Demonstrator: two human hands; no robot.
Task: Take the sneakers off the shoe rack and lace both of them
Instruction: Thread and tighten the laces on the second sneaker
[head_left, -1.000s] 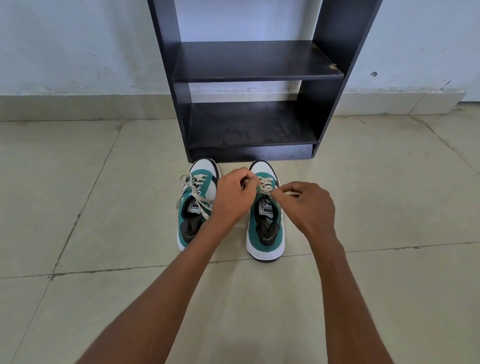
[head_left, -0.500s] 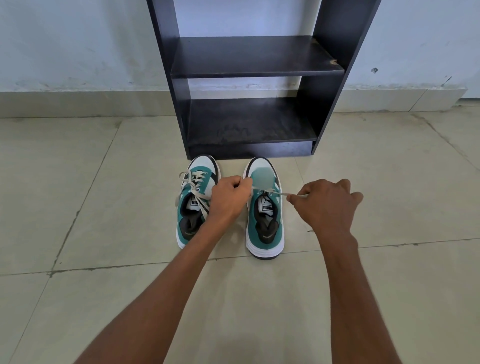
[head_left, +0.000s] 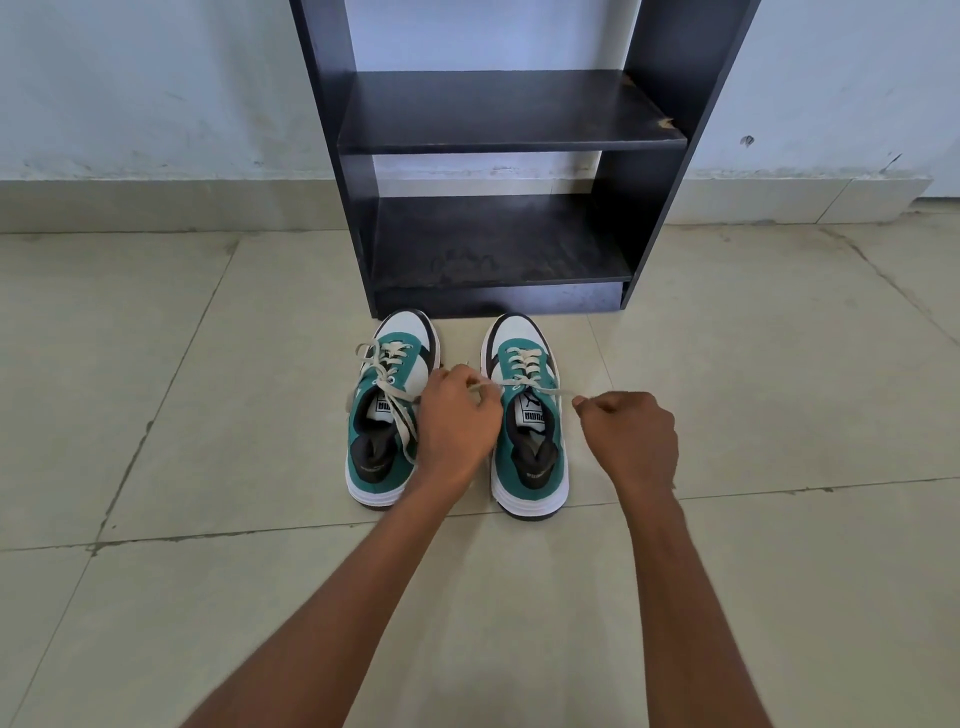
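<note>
Hands, left (head_left: 457, 415) and right (head_left: 631, 434), each pinched on 1 lace end (head_left: 535, 385) of centre-frame sneaker (head_left: 527, 415), pulling outward to tension crossings.

Two teal-and-white sneakers (head_left: 457, 415) side by side on floor, toes toward black shoe rack (head_left: 498, 156).

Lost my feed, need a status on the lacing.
Left hand and right hand each shut on a lace end, pulled taut across right sneaker. Left sneaker laces loose. Nothing obstructing.
</note>
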